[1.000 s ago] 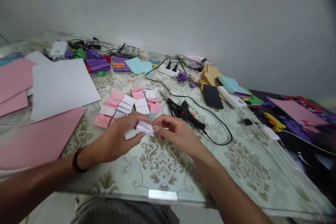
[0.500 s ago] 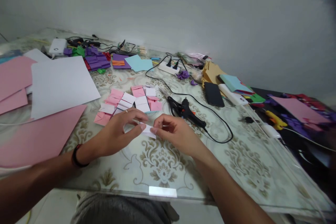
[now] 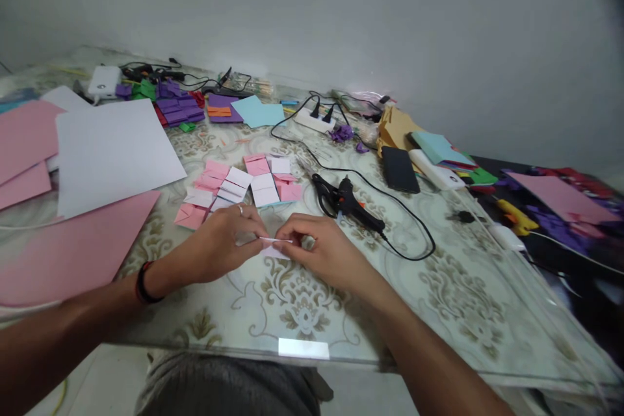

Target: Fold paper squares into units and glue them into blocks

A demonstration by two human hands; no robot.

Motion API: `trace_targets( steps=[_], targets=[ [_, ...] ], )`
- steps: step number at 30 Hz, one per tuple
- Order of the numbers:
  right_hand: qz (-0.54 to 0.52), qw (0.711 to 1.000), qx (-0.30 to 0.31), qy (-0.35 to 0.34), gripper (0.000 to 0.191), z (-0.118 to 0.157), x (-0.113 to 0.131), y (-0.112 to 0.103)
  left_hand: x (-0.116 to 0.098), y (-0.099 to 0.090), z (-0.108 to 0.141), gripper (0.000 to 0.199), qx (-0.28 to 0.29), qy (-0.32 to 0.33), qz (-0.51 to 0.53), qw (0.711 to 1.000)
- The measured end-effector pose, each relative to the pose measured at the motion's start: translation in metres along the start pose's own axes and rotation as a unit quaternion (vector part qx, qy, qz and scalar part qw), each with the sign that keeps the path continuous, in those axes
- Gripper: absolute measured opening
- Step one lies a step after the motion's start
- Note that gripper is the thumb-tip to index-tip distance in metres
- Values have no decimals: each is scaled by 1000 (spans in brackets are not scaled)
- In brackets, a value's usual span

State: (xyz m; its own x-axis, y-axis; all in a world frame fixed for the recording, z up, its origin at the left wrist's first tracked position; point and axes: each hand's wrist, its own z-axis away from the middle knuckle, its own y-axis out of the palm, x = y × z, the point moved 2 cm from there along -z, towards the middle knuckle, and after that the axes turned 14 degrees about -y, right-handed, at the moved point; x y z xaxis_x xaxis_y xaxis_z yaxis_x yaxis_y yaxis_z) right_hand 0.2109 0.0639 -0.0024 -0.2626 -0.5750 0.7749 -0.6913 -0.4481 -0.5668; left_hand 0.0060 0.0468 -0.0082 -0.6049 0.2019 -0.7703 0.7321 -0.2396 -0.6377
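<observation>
Between my two hands is a small piece of paper (image 3: 275, 251), white and pale pink, with one edge standing up as if folded. My left hand (image 3: 228, 242) pinches its left end, thumb against fingers. On the other end, my right hand (image 3: 314, 246) closes thumb and fingertips; parts of the paper are hidden behind them. Just beyond my hands lie several folded pink and white paper pieces (image 3: 263, 188). A black glue gun (image 3: 358, 208) rests on the table to the right of them.
A large white sheet (image 3: 114, 159) and pink sheets (image 3: 78, 250) cover the table's left side. Farther back are purple folded papers (image 3: 178, 110) and a white power strip (image 3: 314, 121). A black phone (image 3: 400, 169) lies right, and the glue gun's cable (image 3: 409, 211) loops across the table.
The small paper, lying flatter before, now has an upright edge. My left fingers have moved down and closed on its end, while my right fingers have shifted slightly left over it.
</observation>
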Motion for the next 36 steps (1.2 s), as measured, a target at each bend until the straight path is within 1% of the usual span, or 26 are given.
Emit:
trace_targets(
  steps=[4,8,12,15,17,22,26,29,32,34,36],
  targets=[
    [8,1000,7,-17,9,-1,0,-6,0,-5,-2,19,30,-20,-29,999],
    [4,1000,1,-4,13,0,-2,-7,-2,-5,-3,22,50,-18,-53,997],
    [-4,1000,-12,16,10,0,-3,-2,-3,0,-3,17,38,-22,-64,997],
    [-12,1000,-13,14,8,0,-1,0,-5,3,-1,19,39,7,-57,998],
    [-15,1000,-16,15,9,0,0,-4,-6,2,-1,18,33,21,-56,998],
    [-6,997,-70,22,18,3,-6,-20,-8,-4,-1,16,18,10,-48,999],
    [28,997,-69,7,31,4,-6,-21,-10,-6,-1,17,18,-10,-28,999],
    [22,998,-61,-6,31,3,-3,-18,-11,-7,-1,19,5,-20,-14,1000],
    [-4,997,-75,7,27,2,0,-15,-11,-7,0,18,-18,-12,11,1000],
    [-24,996,-84,22,24,2,0,-14,-11,-7,1,15,-42,10,11,999],
    [-47,995,-83,40,20,2,0,-12,-11,-6,2,13,-76,46,-12,996]
  ],
)
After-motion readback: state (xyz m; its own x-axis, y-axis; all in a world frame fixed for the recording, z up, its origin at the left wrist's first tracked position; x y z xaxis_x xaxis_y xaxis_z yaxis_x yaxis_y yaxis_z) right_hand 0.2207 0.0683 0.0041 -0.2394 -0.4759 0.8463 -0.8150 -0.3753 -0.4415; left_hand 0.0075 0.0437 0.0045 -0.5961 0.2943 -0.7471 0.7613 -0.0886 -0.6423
